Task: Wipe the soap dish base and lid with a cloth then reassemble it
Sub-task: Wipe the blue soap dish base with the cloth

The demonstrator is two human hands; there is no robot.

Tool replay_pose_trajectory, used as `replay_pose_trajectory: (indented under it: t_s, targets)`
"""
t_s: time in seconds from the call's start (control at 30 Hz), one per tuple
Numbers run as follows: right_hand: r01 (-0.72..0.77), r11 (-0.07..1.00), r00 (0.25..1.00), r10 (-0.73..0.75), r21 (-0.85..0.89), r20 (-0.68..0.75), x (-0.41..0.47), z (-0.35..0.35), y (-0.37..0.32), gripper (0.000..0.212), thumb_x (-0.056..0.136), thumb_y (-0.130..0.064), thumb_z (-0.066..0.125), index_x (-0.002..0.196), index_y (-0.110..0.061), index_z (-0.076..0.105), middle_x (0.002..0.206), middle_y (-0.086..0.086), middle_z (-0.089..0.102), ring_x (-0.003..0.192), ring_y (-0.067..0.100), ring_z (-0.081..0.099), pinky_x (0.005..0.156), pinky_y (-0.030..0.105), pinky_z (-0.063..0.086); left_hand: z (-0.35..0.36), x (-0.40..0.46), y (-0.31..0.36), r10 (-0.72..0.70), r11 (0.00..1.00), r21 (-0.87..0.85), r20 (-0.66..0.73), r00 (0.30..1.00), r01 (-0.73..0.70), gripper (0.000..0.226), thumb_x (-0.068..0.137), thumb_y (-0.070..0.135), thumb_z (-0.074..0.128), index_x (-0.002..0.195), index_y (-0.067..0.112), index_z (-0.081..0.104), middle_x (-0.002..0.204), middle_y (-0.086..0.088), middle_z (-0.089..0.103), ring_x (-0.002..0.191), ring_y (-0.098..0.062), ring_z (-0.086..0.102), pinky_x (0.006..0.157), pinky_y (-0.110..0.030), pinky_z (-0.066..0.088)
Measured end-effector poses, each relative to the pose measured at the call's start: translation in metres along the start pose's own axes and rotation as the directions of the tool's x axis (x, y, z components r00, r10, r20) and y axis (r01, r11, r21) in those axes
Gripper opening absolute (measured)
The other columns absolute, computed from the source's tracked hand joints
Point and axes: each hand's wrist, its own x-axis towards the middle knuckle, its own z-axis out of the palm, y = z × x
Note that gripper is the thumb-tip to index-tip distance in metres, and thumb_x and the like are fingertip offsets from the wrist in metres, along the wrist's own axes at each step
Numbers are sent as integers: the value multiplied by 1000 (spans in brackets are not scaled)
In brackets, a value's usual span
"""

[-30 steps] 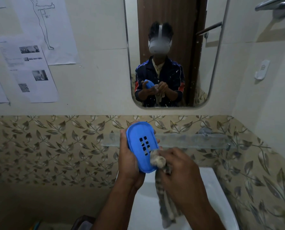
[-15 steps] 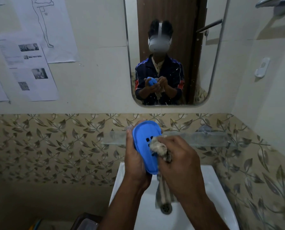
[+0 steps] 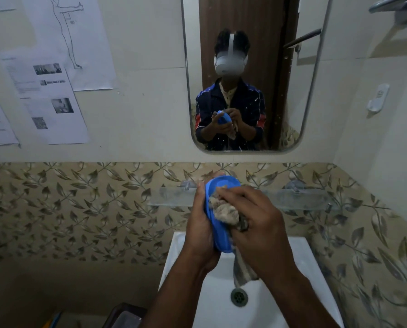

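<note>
A blue oval soap dish part (image 3: pixel 217 235) with drain slots stands on edge above the sink, gripped from the left by my left hand (image 3: pixel 201 229). My right hand (image 3: pixel 257 221) presses a bunched beige checked cloth (image 3: pixel 225 210) against the dish's inner face, covering the slots. The cloth's tail (image 3: pixel 241 271) hangs down below my right wrist. No other soap dish part is in view.
A white sink (image 3: pixel 304 263) with a metal drain (image 3: pixel 239 296) lies under my hands. A glass shelf (image 3: pixel 299 198) runs along the leaf-patterned tiles behind them. A mirror (image 3: pixel 247 74) hangs above. Paper sheets (image 3: pixel 48 100) are stuck on the left wall, and a dark bin (image 3: pixel 124 316) sits at lower left.
The cloth and my right hand have slid up from the dish's lower edge over its slotted middle. The dish has turned more edge-on and the view has tilted down, showing the drain.
</note>
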Motion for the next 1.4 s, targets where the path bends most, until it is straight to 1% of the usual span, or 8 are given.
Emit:
replay_pose_trajectory:
  t_s: [0.23,0.43,0.57,0.7,0.9,1.03,1.17,1.4]
  targets:
    - [25,993,970,-53,119,239,-32,-4,1,35,80,-8,64,113,-17,72,105,-5,62,97,8,62,82,18,50,-13,6,19,60,998,9,10,998,-60,62,90,63,39,128,22,67,108,-15,72,85,-28,68,77,-44,55]
    - [-28,1000,999,28,13,29,-10,-1,1,51,67,10,70,114,-11,71,106,1,64,100,13,63,83,30,55,-1,8,15,46,999,21,26,999,-47,60,95,62,33,96,26,82,97,-11,75,82,-23,72,75,-36,60]
    - [-26,999,999,25,31,41,-16,6,-5,56,68,14,73,118,-10,70,108,3,62,103,13,62,86,27,54,1,11,22,74,997,17,59,995,-75,55,99,58,34,125,23,68,105,-14,71,86,-27,67,78,-40,57]
    - [10,994,983,-29,106,181,-30,-3,4,49,67,6,68,110,-16,73,102,-3,62,99,8,61,83,23,52,-6,14,24,86,996,21,55,995,-87,56,96,61,34,118,25,72,102,-15,71,82,-31,66,76,-44,52]
    - [-170,980,976,182,-101,120,-23,-3,16,34,72,4,74,100,-15,72,98,-5,62,86,8,61,74,20,51,-7,16,16,103,995,-13,6,995,-103,62,95,62,31,122,21,70,104,-10,74,82,-25,68,73,-40,57]
    - [-64,998,991,64,-5,121,-37,5,-11,39,73,0,63,107,-15,71,109,-3,62,101,4,60,85,10,46,-6,18,20,134,990,-34,11,991,-134,62,91,64,36,127,25,67,104,-12,73,86,-30,64,76,-44,54]
    - [-15,989,969,-21,145,247,-33,-3,-1,55,61,-1,61,112,-19,72,115,-7,68,110,8,62,92,23,49,-10,17,22,126,992,-28,1,992,-126,60,98,61,30,128,23,66,103,-12,73,84,-29,65,72,-42,56]
    - [-62,976,978,102,-211,182,-22,-7,27,51,61,12,70,102,-17,71,100,-4,70,89,17,63,77,27,50,-7,15,23,156,988,9,-6,988,-156,60,100,60,25,138,27,58,106,-8,74,85,-28,65,70,-41,57]
